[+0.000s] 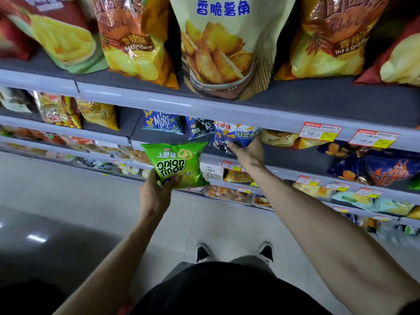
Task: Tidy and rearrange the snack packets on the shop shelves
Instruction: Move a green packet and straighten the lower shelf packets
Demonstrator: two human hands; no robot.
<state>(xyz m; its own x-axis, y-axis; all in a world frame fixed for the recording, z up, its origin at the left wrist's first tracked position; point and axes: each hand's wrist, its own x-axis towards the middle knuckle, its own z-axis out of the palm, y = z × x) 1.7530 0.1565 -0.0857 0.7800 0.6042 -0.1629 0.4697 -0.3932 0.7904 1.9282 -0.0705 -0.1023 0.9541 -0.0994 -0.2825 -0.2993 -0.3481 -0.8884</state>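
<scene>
Before grey shop shelves point(204, 110) above a pale tiled floor point(68, 189), the left hand point(156, 192) grips a green onion-rings packet point(176, 164); the right hand point(247, 153) grips a blue packet point(234, 135).

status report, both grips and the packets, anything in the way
Left grip holds the green onion rings packet in the air. Right grip holds the blue packet at the shelf. Other blue packets close on its left.
</scene>
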